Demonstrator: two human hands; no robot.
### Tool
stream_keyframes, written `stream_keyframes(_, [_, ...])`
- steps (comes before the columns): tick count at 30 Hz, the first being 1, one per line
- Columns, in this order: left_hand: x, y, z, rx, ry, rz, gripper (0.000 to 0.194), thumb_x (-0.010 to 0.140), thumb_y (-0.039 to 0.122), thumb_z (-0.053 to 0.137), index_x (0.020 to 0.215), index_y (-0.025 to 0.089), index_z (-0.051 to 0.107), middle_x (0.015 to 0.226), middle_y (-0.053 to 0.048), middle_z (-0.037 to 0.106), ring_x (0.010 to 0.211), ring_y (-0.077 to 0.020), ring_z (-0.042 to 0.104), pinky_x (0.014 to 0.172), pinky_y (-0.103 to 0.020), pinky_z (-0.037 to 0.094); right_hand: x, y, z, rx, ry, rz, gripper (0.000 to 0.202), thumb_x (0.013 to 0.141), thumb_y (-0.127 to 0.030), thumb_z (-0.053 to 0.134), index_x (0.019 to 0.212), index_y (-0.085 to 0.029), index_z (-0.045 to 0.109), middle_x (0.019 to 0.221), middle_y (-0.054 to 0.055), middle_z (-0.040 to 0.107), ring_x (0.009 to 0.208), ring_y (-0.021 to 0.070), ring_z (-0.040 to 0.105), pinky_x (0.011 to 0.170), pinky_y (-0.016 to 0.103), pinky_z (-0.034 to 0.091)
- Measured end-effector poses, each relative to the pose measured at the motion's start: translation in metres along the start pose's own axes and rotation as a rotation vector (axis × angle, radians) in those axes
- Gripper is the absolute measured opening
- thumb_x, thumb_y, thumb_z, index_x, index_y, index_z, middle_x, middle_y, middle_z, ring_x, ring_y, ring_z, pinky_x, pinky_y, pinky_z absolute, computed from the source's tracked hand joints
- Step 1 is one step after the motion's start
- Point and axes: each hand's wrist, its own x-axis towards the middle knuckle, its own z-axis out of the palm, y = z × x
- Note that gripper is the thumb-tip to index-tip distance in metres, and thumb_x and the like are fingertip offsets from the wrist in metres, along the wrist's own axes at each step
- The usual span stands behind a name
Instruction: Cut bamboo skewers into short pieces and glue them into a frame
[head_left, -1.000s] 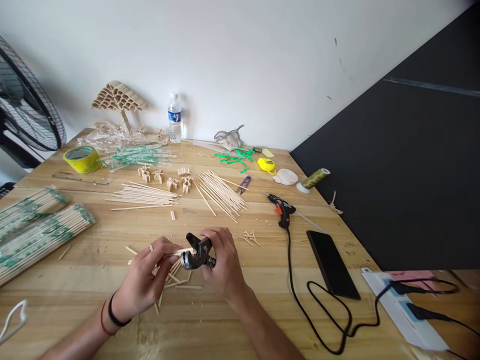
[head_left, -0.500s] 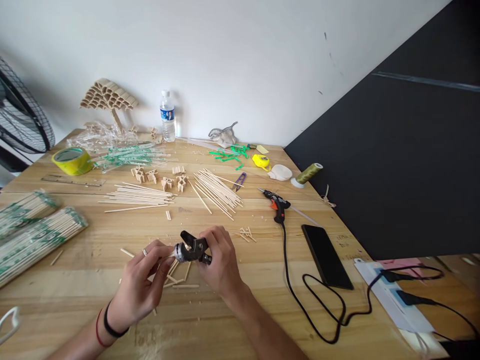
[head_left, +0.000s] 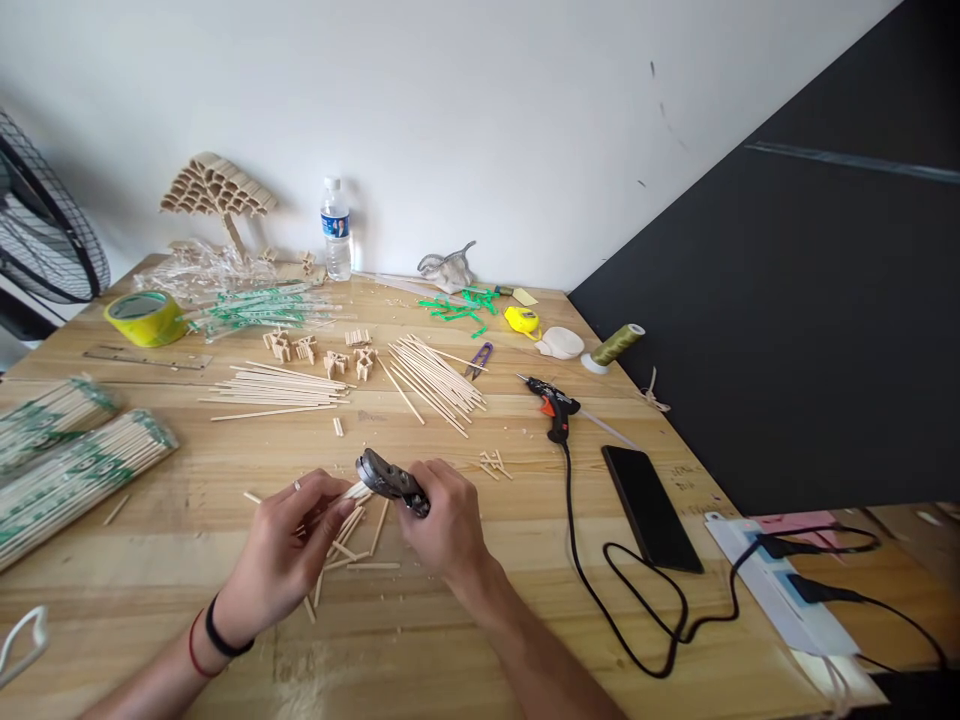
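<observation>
My left hand point(head_left: 289, 545) is closed in a pinch around a small bunch of thin wooden sticks point(head_left: 357, 492), whose ends stick out to the right. In my right hand point(head_left: 450, 520) is a pair of dark metal cutting pliers point(head_left: 391, 478), its head at the ends of the bunch. The jaws look closed or nearly so; whether they touch the sticks I cannot tell. Below the tool lie loose cut stick pieces point(head_left: 373, 566), partly hidden by my left hand. A few short pieces point(head_left: 495, 464) lie to the right of my right hand.
Long sticks point(head_left: 435, 385) and small glued stick shapes point(head_left: 335, 364) lie farther back. A black glue gun point(head_left: 555, 408), its cord and a phone point(head_left: 651, 508) are at right. Packaged sticks point(head_left: 90, 480) lie left. A bottle point(head_left: 337, 235) and a stick-built tree model point(head_left: 217, 190) stand behind.
The pliers' jaws, spread wide before, have come together, and the tool has turned in my right hand. More of the sticks' ends now shows beyond my left fingers.
</observation>
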Motion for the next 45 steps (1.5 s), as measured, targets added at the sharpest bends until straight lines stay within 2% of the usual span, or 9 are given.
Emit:
stream_keyframes(6, [0.001, -0.005, -0.004, -0.073, -0.015, -0.153, 0.023, 0.101, 0.036, 0.057, 0.095, 0.017, 0.068, 0.066, 0.002, 0.059, 0.054, -0.0105, 0.052, 0.05, -0.02, 0.04, -0.002, 0.002, 0.0, 0.12, 0.061, 0.056, 0.024, 0.083, -0.019, 0.061, 0.063, -0.023, 0.049, 0.056, -0.002, 0.053, 0.053, 0.0146, 0.046, 0.057, 0.028, 0.029])
stream_keyframes(10, [0.003, -0.009, -0.005, -0.084, -0.035, -0.224, 0.029, 0.101, 0.043, 0.057, 0.096, 0.017, 0.069, 0.063, 0.002, 0.059, 0.053, -0.0114, 0.052, 0.05, -0.022, 0.04, 0.002, 0.009, -0.004, 0.21, 0.08, 0.134, 0.028, 0.092, -0.025, 0.057, 0.066, -0.023, 0.05, 0.053, -0.006, 0.044, 0.048, 0.0119, 0.038, 0.052, 0.026, 0.03])
stream_keyframes(15, [0.005, -0.006, -0.001, -0.102, -0.097, -0.245, 0.033, 0.101, 0.046, 0.056, 0.098, 0.016, 0.07, 0.068, 0.0, 0.063, 0.057, -0.0119, 0.053, 0.052, -0.022, 0.042, 0.003, 0.002, -0.01, 0.47, -0.009, 0.184, 0.021, 0.098, -0.035, 0.057, 0.09, -0.018, 0.066, 0.058, -0.007, 0.045, 0.05, 0.0111, 0.041, 0.054, 0.024, 0.039])
stream_keyframes(17, [0.005, -0.005, 0.0, -0.113, -0.12, -0.251, 0.034, 0.101, 0.046, 0.055, 0.099, 0.016, 0.07, 0.069, 0.0, 0.064, 0.057, -0.0117, 0.053, 0.053, -0.022, 0.042, 0.0, -0.004, -0.012, 0.622, -0.05, 0.212, 0.023, 0.098, -0.036, 0.06, 0.103, -0.016, 0.071, 0.059, -0.007, 0.045, 0.053, 0.012, 0.044, 0.059, 0.025, 0.043])
stream_keyframes(20, [0.005, -0.005, 0.002, -0.121, -0.146, -0.256, 0.035, 0.102, 0.047, 0.054, 0.101, 0.016, 0.071, 0.072, -0.001, 0.066, 0.06, -0.0118, 0.054, 0.054, -0.022, 0.042, -0.003, -0.012, -0.014, 0.72, -0.096, 0.226, 0.027, 0.097, -0.035, 0.062, 0.11, -0.015, 0.075, 0.06, -0.006, 0.046, 0.055, 0.0127, 0.045, 0.062, 0.027, 0.044])
stream_keyframes(29, [0.007, -0.004, 0.002, -0.13, -0.182, -0.256, 0.037, 0.103, 0.046, 0.053, 0.11, 0.014, 0.071, 0.077, -0.003, 0.068, 0.064, -0.0137, 0.058, 0.056, -0.023, 0.045, -0.005, -0.014, -0.014, 0.699, -0.099, 0.233, 0.031, 0.097, -0.036, 0.062, 0.114, -0.017, 0.078, 0.059, -0.003, 0.052, 0.056, 0.0148, 0.05, 0.063, 0.028, 0.048])
stream_keyframes(35, [0.007, -0.005, 0.001, -0.128, -0.158, -0.238, 0.034, 0.102, 0.043, 0.055, 0.109, 0.015, 0.073, 0.075, -0.003, 0.069, 0.062, -0.0141, 0.059, 0.054, -0.022, 0.045, -0.001, -0.012, -0.018, 0.633, -0.103, 0.211, 0.031, 0.098, -0.037, 0.059, 0.113, -0.018, 0.079, 0.08, 0.006, 0.072, 0.07, 0.02, 0.063, 0.077, 0.035, 0.054])
stream_keyframes(40, [0.007, -0.006, 0.001, -0.22, -0.172, -0.301, 0.035, 0.101, 0.046, 0.057, 0.109, 0.015, 0.072, 0.071, -0.002, 0.065, 0.061, -0.0135, 0.056, 0.054, -0.022, 0.043, 0.0, -0.012, -0.019, 0.637, -0.123, 0.206, 0.031, 0.097, -0.035, 0.059, 0.112, -0.016, 0.077, 0.072, 0.003, 0.068, 0.068, 0.0192, 0.062, 0.073, 0.032, 0.053])
stream_keyframes(45, [0.006, -0.013, 0.001, -0.471, -0.228, -0.427, 0.038, 0.102, 0.048, 0.056, 0.115, 0.014, 0.067, 0.072, -0.002, 0.063, 0.063, -0.0134, 0.053, 0.057, -0.024, 0.044, 0.001, -0.01, -0.014, 0.651, -0.08, 0.331, 0.034, 0.097, -0.041, 0.058, 0.105, -0.014, 0.077, 0.061, -0.001, 0.058, 0.055, 0.015, 0.051, 0.059, 0.028, 0.047])
